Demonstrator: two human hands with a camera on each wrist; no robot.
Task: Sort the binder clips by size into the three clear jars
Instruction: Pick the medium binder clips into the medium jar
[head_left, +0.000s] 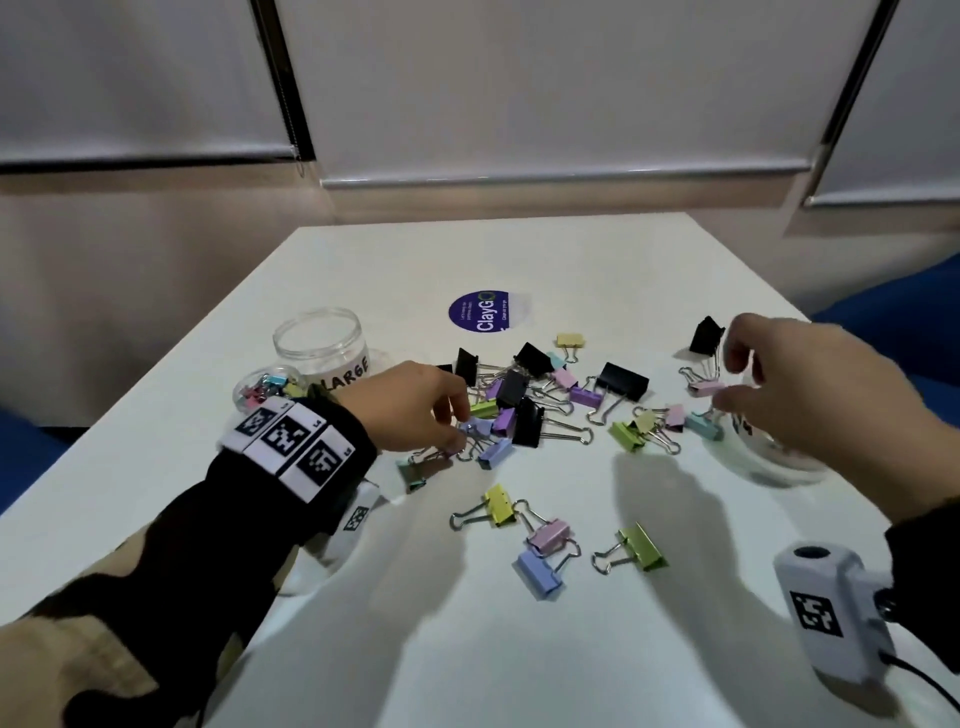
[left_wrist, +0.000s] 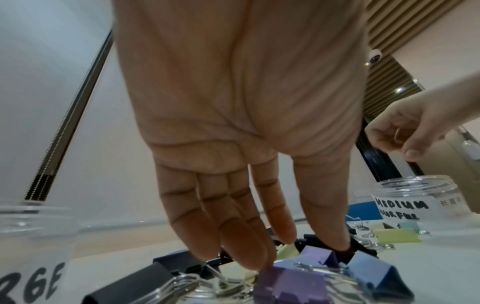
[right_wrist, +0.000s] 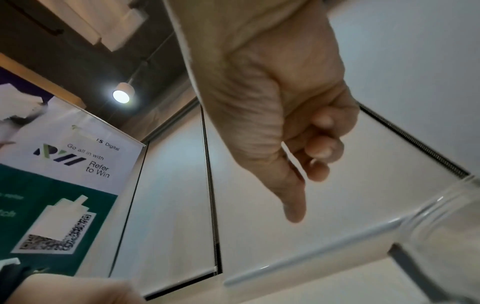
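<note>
Head view looks down — wrist views look up, close, past each hand.

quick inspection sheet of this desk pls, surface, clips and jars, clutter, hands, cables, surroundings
surface: white table, round purple ClayGo sticker on it.
job's things: loose clips piled mid-table, black and pastel; LARGE jar looks empty; small jar holds small clips; MEDIUM jar under the right hand.
clutter: nothing seen.
grippers: left hand fingertips on a purple clip in the pile; right hand loosely curled over the MEDIUM jar, holding nothing.
cables: black cable from the right wrist camera.
surroundings: roller blinds, blue seats, poster.
</note>
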